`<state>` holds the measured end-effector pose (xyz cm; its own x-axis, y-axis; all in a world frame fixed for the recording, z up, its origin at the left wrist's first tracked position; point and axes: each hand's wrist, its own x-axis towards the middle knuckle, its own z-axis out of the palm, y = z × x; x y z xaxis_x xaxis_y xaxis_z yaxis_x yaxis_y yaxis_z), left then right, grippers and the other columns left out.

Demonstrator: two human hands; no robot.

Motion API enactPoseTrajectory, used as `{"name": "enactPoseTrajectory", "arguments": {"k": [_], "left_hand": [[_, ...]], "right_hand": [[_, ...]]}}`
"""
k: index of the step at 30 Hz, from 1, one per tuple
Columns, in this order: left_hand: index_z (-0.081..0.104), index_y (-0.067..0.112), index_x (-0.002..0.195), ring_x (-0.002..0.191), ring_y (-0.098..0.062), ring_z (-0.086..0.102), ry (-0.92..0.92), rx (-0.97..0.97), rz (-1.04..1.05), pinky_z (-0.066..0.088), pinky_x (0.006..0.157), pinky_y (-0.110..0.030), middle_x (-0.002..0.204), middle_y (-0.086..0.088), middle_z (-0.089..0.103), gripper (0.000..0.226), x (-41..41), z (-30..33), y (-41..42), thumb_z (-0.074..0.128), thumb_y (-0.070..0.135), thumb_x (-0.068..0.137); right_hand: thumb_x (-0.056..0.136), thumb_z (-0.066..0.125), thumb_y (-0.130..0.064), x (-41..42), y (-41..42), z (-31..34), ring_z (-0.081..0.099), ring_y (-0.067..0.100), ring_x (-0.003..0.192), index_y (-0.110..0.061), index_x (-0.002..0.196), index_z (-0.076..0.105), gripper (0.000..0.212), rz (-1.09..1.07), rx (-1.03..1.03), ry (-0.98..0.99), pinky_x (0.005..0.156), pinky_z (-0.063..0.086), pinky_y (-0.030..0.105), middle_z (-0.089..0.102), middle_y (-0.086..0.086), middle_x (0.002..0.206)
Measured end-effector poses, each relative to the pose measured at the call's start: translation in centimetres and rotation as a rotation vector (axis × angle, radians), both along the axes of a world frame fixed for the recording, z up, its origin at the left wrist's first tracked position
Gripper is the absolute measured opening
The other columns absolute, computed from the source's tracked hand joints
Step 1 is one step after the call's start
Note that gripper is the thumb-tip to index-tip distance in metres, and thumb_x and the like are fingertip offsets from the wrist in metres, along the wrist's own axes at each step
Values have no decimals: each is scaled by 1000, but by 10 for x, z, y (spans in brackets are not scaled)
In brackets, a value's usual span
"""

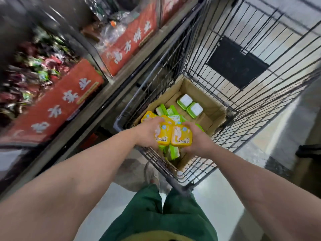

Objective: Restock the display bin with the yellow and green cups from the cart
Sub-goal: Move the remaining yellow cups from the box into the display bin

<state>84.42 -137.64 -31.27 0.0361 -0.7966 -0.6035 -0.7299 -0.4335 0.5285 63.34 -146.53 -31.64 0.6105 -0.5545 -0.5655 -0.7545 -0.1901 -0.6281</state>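
Both hands reach into a wire cart that holds an open cardboard box. My left hand grips a yellow cup with green cups under it. My right hand grips a second yellow cup pressed against the first. More yellow cups and green cups lie loose in the box; two green ones sit upside down at its far end. The display bin with red signs stands to the left, full of mixed wrapped snacks and blurred.
A second bin section with a red sign lies farther back on the left. The cart's black wire walls rise around the box. Pale tiled floor surrounds the cart. My green trousers and one shoe show below.
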Motion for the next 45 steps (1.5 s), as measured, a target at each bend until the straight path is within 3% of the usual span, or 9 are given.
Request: {"name": "enactPoseTrajectory", "arguments": {"k": [6, 11, 18, 24, 33, 35, 37, 41, 45], "left_hand": [[42, 24, 128, 97, -17, 61, 44, -180, 161, 53, 83, -33, 108, 1, 60, 97, 16, 61, 42, 91, 28, 45], [34, 18, 139, 104, -14, 54, 3, -333, 435, 38, 80, -15, 112, 5, 52, 100, 18, 112, 138, 91, 20, 57], [35, 21, 133, 103, -16, 59, -17, -387, 819, 52, 91, -36, 116, 0, 57, 95, 22, 175, 333, 91, 24, 56], [35, 23, 135, 94, -7, 55, -143, -420, 1117, 46, 78, -19, 116, 4, 55, 91, 35, 209, 513, 88, 24, 62], [38, 20, 138, 111, -17, 55, -356, -381, 1412, 46, 97, -29, 126, -2, 55, 111, 83, 238, 801, 86, 50, 42], [41, 22, 136, 110, -19, 58, -372, -384, 1457, 49, 97, -36, 124, -3, 58, 114, 96, 240, 852, 83, 55, 35], [46, 20, 130, 103, -17, 61, -360, -401, 1497, 51, 90, -32, 115, -1, 62, 93, 110, 246, 888, 90, 36, 49], [47, 23, 119, 82, -3, 59, -289, -440, 1515, 47, 66, -13, 95, 11, 60, 71, 146, 238, 936, 88, 15, 61], [47, 37, 113, 97, -13, 63, -288, -423, 1543, 54, 88, -35, 104, 9, 64, 86, 186, 224, 959, 86, 50, 37]], "right_hand": [[60, 89, -14, 17, 20, 69, 53, 16, 100, -25, 143, 30, 102, 62, -115, -137, 67, 40, 9, 51, -1, 116], [60, 89, -20, 40, 76, 112, 56, 19, 107, -25, 141, 31, 100, 219, -204, -262, 92, 48, 34, 54, -2, 118], [59, 90, -22, 100, 217, 165, 60, 16, 107, -27, 139, 33, 99, 447, -163, -424, 96, 49, 35, 58, -3, 120], [64, 88, -14, 177, 370, 199, 59, 3, 101, -25, 139, 35, 92, 683, -52, -517, 78, 48, 12, 57, -9, 116], [58, 90, -17, 306, 655, 207, 65, 16, 101, -37, 136, 38, 95, 875, 58, -617, 89, 55, 35, 62, -1, 121], [59, 89, -12, 324, 708, 206, 65, 12, 97, -33, 138, 38, 97, 888, 110, -631, 80, 56, 22, 61, 3, 122], [62, 87, -5, 339, 749, 208, 63, 8, 88, -26, 139, 38, 94, 880, 151, -640, 64, 53, 11, 60, 5, 120], [64, 86, -3, 369, 795, 205, 65, 12, 82, -26, 137, 40, 90, 841, 220, -623, 65, 56, 24, 60, 8, 117], [69, 80, 3, 409, 816, 202, 65, 15, 82, -29, 134, 40, 84, 796, 300, -556, 62, 59, 34, 58, 0, 111]]}}
